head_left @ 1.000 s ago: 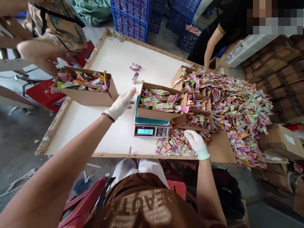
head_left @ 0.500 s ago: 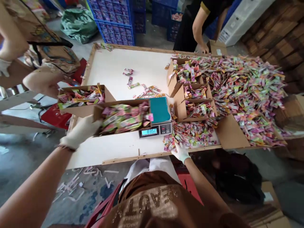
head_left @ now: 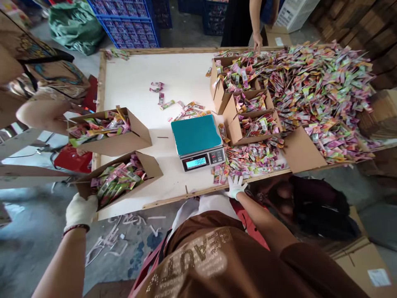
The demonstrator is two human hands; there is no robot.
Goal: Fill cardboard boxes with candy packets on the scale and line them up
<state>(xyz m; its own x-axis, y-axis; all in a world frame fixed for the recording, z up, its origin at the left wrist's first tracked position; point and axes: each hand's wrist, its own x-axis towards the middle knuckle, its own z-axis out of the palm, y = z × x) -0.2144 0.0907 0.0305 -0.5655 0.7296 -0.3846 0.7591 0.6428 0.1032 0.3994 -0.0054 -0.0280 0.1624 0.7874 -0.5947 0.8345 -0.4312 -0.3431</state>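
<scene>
My left hand (head_left: 80, 210), in a white glove, grips the near left corner of an open cardboard box (head_left: 151, 166) filled with small bright wrapped packets (head_left: 120, 179). This box rests at the table's left end, beside a second filled box (head_left: 114, 142). To its right stands a digital scale (head_left: 197, 136) with a bare teal platform and a lit display. My right hand (head_left: 236, 187), also gloved, lies with fingers spread at the table's front edge. Its fingertips touch or nearly touch loose packets (head_left: 248, 159), and it holds nothing.
Several filled cardboard boxes (head_left: 234, 126) stand right of the scale, before a large packet heap (head_left: 325, 87). A wooden rim (head_left: 173, 199) edges the white table. One person (head_left: 46, 82) sits at the left; another person's hand (head_left: 257, 41) reaches in at the far side.
My left hand has moved the filled box off the scale, left and toward me. The scale's platform is uncovered and its reading differs. My right hand's fingers have spread.
</scene>
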